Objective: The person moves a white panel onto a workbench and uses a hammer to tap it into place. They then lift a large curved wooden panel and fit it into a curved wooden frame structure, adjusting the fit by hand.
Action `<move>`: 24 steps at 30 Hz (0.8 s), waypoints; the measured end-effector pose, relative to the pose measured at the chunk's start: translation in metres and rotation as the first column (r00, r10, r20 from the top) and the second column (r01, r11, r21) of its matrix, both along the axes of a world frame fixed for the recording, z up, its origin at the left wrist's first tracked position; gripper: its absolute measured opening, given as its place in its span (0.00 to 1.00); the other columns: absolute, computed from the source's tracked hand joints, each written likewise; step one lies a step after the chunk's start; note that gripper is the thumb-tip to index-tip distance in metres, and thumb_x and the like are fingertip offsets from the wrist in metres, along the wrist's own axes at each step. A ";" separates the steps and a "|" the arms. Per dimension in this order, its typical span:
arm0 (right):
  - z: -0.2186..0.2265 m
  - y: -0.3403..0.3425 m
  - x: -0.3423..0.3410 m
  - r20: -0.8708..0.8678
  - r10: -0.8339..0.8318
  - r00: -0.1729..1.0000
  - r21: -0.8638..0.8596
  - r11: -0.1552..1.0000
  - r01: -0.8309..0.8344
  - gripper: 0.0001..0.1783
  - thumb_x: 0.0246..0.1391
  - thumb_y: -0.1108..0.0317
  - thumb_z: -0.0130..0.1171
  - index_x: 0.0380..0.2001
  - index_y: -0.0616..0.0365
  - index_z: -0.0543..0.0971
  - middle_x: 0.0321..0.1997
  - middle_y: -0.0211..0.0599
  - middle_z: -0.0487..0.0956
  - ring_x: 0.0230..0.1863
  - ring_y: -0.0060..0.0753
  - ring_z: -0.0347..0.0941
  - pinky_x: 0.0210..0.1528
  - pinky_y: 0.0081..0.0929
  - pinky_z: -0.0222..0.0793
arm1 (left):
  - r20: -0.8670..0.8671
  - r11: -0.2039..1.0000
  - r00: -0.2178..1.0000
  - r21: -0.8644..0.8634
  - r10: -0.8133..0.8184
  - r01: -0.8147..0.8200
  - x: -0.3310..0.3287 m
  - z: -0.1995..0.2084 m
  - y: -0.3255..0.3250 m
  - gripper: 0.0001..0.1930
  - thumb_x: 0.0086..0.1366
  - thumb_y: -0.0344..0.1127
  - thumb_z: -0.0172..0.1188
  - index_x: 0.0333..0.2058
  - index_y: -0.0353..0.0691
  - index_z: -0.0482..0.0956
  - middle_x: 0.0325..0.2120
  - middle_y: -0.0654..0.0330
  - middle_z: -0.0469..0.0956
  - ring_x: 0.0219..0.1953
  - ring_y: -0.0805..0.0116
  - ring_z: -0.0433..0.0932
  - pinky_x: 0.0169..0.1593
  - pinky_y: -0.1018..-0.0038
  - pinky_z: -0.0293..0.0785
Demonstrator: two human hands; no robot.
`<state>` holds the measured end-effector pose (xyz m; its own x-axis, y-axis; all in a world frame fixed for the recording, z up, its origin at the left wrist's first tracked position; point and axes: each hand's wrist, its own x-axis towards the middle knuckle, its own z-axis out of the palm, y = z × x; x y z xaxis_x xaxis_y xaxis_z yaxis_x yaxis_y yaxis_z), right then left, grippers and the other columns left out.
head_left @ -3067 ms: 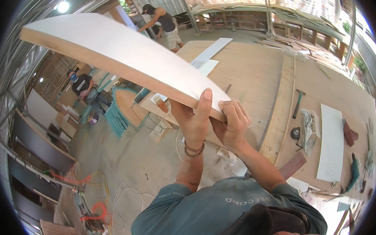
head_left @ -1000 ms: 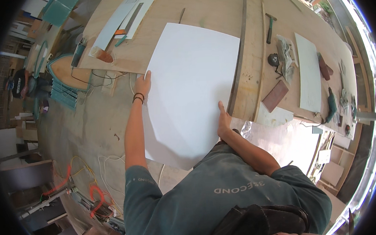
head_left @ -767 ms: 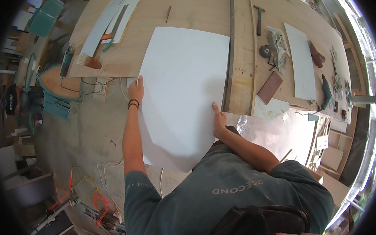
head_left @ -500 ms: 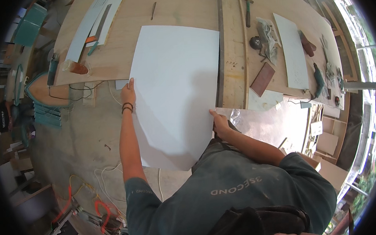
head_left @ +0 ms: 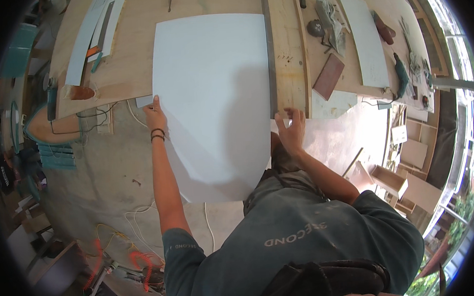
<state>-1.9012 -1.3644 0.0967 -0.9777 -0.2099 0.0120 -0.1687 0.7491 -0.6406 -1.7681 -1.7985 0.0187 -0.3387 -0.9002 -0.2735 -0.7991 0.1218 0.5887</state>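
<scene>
White panel point(head_left: 213, 95) lying flat, far part on the plywood bench top point(head_left: 213, 2), near part jutting out past the bench edge toward the wearer's body. Its right edge runs close along the dark side of a long wooden beam point(head_left: 287, 43); a broad shadow falls over its right and near portions. Left hand point(head_left: 156, 116) at the panel's left edge, just off the bench: thumb laid on the edge, fingers bent beside it, grasping the rim; undersides of the fingertips hidden. Dark bracelets point(head_left: 157, 135) on that wrist. Right hand point(head_left: 292, 128) released from the panel, fingers loosely bent, thumb apart from the index finger, beside the near end of the beam; cannot tell whether the fingertips touch the wood. Left on the bench: pale strips point(head_left: 82, 54), a metal square point(head_left: 105, 29) with orange stock lying across them, a jar with brown contents point(head_left: 82, 92) near the edge. Right of the beam: reddish-brown block point(head_left: 328, 77), crumpled clear plastic point(head_left: 331, 28), round dark object point(head_left: 314, 27), narrow white board point(head_left: 364, 39), green power tool point(head_left: 401, 75). Below, on the concrete floor point(head_left: 115, 176), a pale cable point(head_left: 209, 227).
</scene>
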 end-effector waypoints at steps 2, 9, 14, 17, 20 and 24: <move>0.002 -0.010 -0.010 -0.139 0.089 0.986 0.127 0.989 -0.072 0.27 0.55 0.57 0.66 0.55 0.57 0.74 0.54 0.42 0.72 0.55 0.47 0.67 0.59 0.44 0.61 | 0.002 1.000 1.000 -0.009 0.010 -0.010 -0.001 0.001 0.001 0.43 0.66 0.78 0.45 0.47 0.34 0.68 0.37 0.44 0.80 0.42 0.44 0.80 0.49 0.54 0.75; -0.038 -0.045 -0.045 -0.181 0.120 0.976 0.193 0.978 -0.084 0.29 0.58 0.62 0.61 0.62 0.57 0.71 0.57 0.44 0.71 0.58 0.53 0.65 0.62 0.49 0.60 | 0.005 1.000 1.000 0.003 0.025 -0.025 -0.016 0.001 -0.001 0.45 0.63 0.79 0.46 0.48 0.33 0.65 0.36 0.42 0.79 0.43 0.44 0.80 0.49 0.54 0.76; -0.048 -0.053 -0.041 -0.171 0.068 0.983 0.186 0.982 -0.035 0.28 0.60 0.65 0.58 0.62 0.58 0.70 0.56 0.49 0.73 0.58 0.57 0.67 0.63 0.54 0.60 | -0.024 0.996 0.998 -0.064 0.061 -0.062 -0.006 -0.018 -0.007 0.45 0.63 0.78 0.50 0.52 0.34 0.60 0.38 0.38 0.79 0.45 0.37 0.80 0.50 0.51 0.76; -0.056 -0.056 -0.046 -0.254 0.004 0.967 0.281 0.957 0.070 0.27 0.60 0.65 0.57 0.62 0.59 0.69 0.56 0.50 0.72 0.58 0.57 0.67 0.61 0.55 0.61 | 0.024 0.996 0.998 -0.069 0.057 -0.055 -0.026 -0.002 0.005 0.42 0.64 0.73 0.54 0.54 0.37 0.60 0.44 0.34 0.78 0.50 0.33 0.78 0.52 0.49 0.75; -0.051 -0.075 -0.047 -0.198 -0.029 0.980 0.277 0.957 0.085 0.27 0.61 0.66 0.56 0.63 0.58 0.67 0.58 0.50 0.71 0.59 0.58 0.67 0.60 0.55 0.62 | -0.062 0.990 0.998 -0.138 -0.015 0.006 -0.019 0.003 0.003 0.38 0.68 0.68 0.52 0.61 0.42 0.62 0.57 0.33 0.69 0.54 0.34 0.76 0.55 0.48 0.74; -0.035 -0.095 -0.050 -0.137 -0.035 0.990 0.318 0.945 0.077 0.29 0.65 0.65 0.53 0.67 0.60 0.64 0.60 0.53 0.70 0.61 0.61 0.65 0.61 0.53 0.64 | -0.007 0.960 0.977 -0.188 -0.214 0.209 -0.011 -0.004 -0.013 0.37 0.71 0.65 0.51 0.69 0.49 0.60 0.62 0.34 0.61 0.59 0.35 0.72 0.57 0.48 0.73</move>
